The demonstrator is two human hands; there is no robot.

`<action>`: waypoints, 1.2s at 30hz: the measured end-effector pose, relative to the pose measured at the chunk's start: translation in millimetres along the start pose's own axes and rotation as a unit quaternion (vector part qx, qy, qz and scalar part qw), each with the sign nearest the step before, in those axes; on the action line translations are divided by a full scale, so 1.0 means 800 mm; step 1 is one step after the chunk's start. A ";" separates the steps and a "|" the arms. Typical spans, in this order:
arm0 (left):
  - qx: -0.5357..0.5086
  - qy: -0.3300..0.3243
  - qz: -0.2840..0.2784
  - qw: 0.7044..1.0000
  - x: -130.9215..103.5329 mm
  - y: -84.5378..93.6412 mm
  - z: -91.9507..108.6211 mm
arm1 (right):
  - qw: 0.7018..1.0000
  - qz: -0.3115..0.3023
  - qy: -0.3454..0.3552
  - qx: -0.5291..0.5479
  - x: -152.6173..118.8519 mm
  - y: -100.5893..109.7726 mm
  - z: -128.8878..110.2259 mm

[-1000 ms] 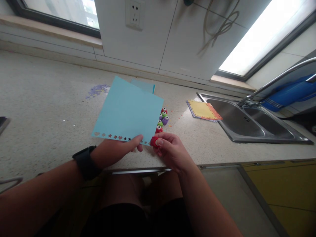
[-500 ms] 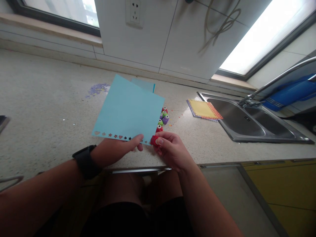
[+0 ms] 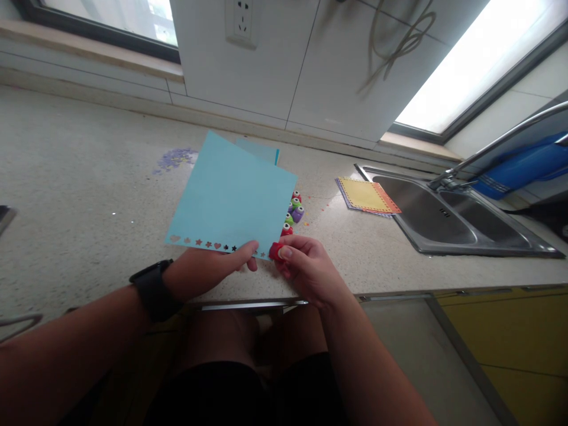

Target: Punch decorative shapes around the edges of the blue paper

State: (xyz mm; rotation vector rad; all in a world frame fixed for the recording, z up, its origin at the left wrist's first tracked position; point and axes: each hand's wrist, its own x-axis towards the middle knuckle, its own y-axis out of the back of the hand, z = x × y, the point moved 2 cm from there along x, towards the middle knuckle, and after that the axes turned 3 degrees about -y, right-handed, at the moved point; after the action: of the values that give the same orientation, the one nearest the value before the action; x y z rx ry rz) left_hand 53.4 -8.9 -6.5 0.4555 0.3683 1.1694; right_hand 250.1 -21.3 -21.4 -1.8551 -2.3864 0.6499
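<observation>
A light blue sheet of paper [image 3: 235,195] is held tilted above the counter, with a row of cut-out hearts, stars and leaf shapes along its near edge. My left hand [image 3: 208,272] pinches that edge, thumb on top and fingers beneath. At the sheet's near right corner, my right hand [image 3: 308,266] grips a red craft punch [image 3: 276,252], its thumb on the pale button. The paper's corner reaches the punch; whether it sits in the slot is hard to see. Several red, green and purple craft punches [image 3: 296,213] stand just beyond, partly hidden by the sheet.
More blue paper [image 3: 261,152] lies behind the held sheet. Purple and yellow paper bits [image 3: 175,160] are scattered at the left. A stack of yellow, orange and purple punched sheets [image 3: 366,196] rests beside the steel sink [image 3: 421,219]. A wall socket [image 3: 242,23] is above the counter [image 3: 89,195].
Both hands, the sheet and the red punch keep nearly the same place. The punch has shifted very slightly left at the paper's corner.
</observation>
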 end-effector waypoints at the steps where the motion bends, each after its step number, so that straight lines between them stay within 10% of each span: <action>1: 0.001 -0.002 0.001 1.000 0.000 0.000 0.000 | 1.000 -0.002 0.000 0.000 0.000 0.000 0.000; 36: 0.047 -0.024 0.011 0.999 0.000 -0.001 0.002 | 0.998 -0.013 0.010 -0.053 0.001 -0.001 -0.001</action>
State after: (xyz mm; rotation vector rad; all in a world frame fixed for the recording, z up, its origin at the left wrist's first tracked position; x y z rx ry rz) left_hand 55.0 -9.8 -5.8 0.5694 0.3793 1.1632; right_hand 249.1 -20.4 -20.9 -1.8562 -2.4723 0.5095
